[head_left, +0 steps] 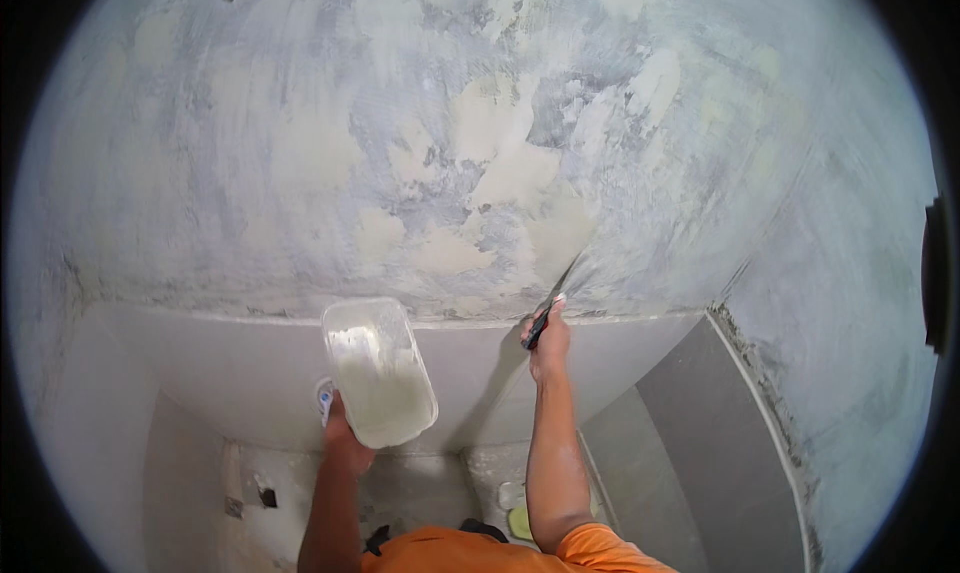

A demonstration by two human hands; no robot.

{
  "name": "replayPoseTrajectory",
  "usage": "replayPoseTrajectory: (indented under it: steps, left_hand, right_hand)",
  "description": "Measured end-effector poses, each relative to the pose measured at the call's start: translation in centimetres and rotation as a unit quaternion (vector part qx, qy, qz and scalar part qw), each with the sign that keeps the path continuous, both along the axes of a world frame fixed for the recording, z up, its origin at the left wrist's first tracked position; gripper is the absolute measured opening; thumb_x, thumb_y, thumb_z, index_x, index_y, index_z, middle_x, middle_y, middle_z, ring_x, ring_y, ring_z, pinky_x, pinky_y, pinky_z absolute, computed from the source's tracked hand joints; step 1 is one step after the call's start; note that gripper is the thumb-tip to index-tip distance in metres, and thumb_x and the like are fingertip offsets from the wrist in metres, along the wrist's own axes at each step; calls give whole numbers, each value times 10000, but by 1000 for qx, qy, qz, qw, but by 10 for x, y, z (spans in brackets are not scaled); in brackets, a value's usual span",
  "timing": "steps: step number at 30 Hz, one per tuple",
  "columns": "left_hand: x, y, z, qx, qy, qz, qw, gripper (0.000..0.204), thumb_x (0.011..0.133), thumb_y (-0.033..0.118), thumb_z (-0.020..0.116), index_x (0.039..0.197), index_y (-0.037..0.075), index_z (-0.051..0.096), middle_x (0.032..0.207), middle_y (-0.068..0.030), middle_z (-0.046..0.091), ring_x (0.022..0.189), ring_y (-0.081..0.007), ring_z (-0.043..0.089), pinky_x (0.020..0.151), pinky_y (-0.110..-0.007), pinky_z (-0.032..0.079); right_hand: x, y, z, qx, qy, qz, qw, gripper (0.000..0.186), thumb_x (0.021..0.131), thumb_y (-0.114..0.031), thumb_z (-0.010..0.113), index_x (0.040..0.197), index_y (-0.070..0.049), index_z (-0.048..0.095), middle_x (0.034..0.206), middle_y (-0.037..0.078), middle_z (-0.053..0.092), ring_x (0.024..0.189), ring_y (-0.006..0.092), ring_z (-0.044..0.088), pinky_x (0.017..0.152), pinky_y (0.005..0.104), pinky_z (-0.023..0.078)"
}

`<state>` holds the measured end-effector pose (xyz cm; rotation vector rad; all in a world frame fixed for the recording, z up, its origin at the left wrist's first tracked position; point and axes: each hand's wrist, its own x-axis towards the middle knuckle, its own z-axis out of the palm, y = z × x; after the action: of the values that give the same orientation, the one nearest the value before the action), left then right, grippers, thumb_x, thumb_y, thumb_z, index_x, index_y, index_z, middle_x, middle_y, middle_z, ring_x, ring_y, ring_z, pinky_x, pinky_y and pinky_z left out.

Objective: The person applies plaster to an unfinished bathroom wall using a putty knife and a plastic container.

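Observation:
My left hand [345, 441] grips a white translucent plastic tub [420, 365] from its lower left side. Pale putty [390, 398] coats the bottom of the tub, which is tilted so that its inside shows. A small blue-and-white round item [324, 397] shows beside those fingers; I cannot tell whether it is held too. My right hand [551, 341] is closed round the black handle of a putty knife [538, 329]. The knife's thin blade reaches up to the wall [300, 153], on cream patches of filler [555, 235] over grey, streaky plaster.
Below the plaster runs a light grey panel band [250, 358] with a narrow top edge. A darker grey panel [700, 403] stands at the right. Low down are a floor with a dark square hole [267, 497] and a yellow-green item [520, 521]. A dark object [936, 273] borders the far right.

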<state>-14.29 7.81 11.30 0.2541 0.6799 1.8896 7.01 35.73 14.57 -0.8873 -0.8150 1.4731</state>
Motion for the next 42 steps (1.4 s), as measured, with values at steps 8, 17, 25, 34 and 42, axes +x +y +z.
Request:
replayPoseTrajectory:
  steps: [8,17,25,34,42]
  left_hand:
    - [-63,-38,-2,-122,677,76,722,594,962,410,622,1441,94,466,1368,-110,585,1277,-300,557,1089,-490,439]
    - [-72,-25,-22,-2,499,54,865,737,874,225,719,1496,87,348,1402,-113,503,1276,-275,538,1085,-444,456]
    - [-62,-17,-12,128,474,52,869,916,734,109,854,1491,26,345,1430,-139,472,1304,-274,512,1080,-434,450]
    - [-74,-24,-33,47,545,51,836,883,841,120,793,1545,103,261,1483,-140,424,1346,-260,472,1109,-434,436]
    - [-100,-60,-27,-97,516,99,845,1020,713,117,870,1521,-33,268,1450,-227,450,1330,-331,484,1137,-452,388]
  right_hand:
    - [-70,-144,-100,-159,-105,120,974,530,1030,-577,478,844,-87,557,615,19,503,474,148,461,462,305,386]
    - [-42,-213,-31,-144,-145,92,975,499,1006,-598,517,811,-140,534,620,-47,434,494,77,362,459,242,292]
    - [-52,-230,5,-125,-61,83,987,483,1027,-559,509,798,-134,499,628,-52,434,477,61,363,440,231,286]
    - [-73,-240,6,-133,-95,83,983,449,1035,-531,511,974,-94,594,663,-63,464,525,51,386,459,232,291]
    - [-110,-193,-20,-59,-56,36,996,215,1004,-247,554,1083,-49,529,652,-7,463,489,90,441,438,271,356]
